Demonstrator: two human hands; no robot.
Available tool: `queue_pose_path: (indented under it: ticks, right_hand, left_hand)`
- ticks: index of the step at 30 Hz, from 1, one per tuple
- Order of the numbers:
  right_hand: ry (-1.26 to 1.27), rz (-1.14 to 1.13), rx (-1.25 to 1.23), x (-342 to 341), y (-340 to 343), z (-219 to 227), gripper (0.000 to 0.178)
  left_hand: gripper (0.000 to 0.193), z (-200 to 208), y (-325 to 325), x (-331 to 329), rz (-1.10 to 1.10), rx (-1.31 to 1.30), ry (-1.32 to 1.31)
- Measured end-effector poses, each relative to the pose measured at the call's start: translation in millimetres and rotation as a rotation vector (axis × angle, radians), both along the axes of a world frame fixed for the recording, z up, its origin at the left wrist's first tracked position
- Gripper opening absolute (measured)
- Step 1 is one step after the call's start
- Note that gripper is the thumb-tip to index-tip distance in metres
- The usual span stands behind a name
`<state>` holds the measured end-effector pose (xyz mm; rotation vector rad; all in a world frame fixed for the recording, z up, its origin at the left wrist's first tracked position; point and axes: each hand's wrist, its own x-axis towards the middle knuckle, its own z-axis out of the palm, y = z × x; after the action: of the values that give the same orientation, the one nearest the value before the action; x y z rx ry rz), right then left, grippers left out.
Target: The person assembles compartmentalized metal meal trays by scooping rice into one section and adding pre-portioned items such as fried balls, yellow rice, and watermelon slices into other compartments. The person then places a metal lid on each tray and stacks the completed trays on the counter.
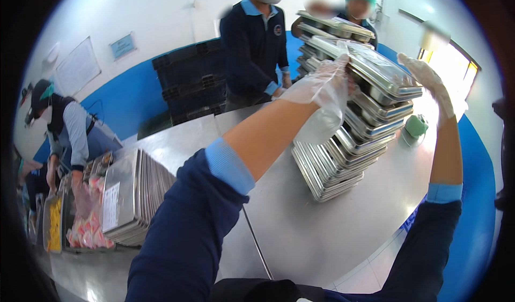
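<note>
A tall stack of silver metal food trays [335, 165] stands on the steel table, its upper trays lidded and set slightly askew. At the top front of the stack is a lidded metal tray [383, 71]. My left hand [324, 82], in a loose clear plastic glove, is closed at that tray's left edge, with some fingertips hidden behind it. On the opposite side, my right hand [432, 82], also in a clear glove, has its fingers stretched out beside the tray's right edge. Whether the right hand touches the tray is unclear.
A second stack of trays [335, 25] rises behind. A green object [416, 125] sits right of the stack. Upright metal lids [137, 197] and food containers [55, 224] line the left. Co-workers [252, 49] stand across the steel table [289, 232]; black crates [190, 82] are behind.
</note>
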<state>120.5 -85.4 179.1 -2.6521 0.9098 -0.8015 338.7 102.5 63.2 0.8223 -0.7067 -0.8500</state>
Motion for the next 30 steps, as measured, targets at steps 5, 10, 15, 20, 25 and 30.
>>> queue_pose_path:
  ticks: [5,10,15,20,25,30]
  right_hand:
    - [-0.142,-0.141,-0.324,-15,84,-5,0.071]
    - [-0.295,-0.04,-0.444,-45,206,-53,0.063]
    - [-0.229,0.058,-0.666,-41,300,-165,0.057]
    - [-0.66,0.796,1.378,-11,414,-357,0.069]
    - [-0.013,0.839,1.547,38,590,-505,0.046]
    - [0.527,1.359,0.391,101,775,-499,0.028]
  left_hand:
    - [0.046,-5,54,4,-0.213,-0.159,0.204]
    - [0.06,-33,202,-17,0.181,0.194,-0.227]
    - [0.048,-149,414,-36,-0.085,0.474,-0.564]
    - [0.037,-313,656,-104,0.259,0.97,-0.009]
    - [0.041,-384,846,-172,0.654,1.016,0.385]
    - [0.05,-387,975,-202,0.733,1.095,-0.103]
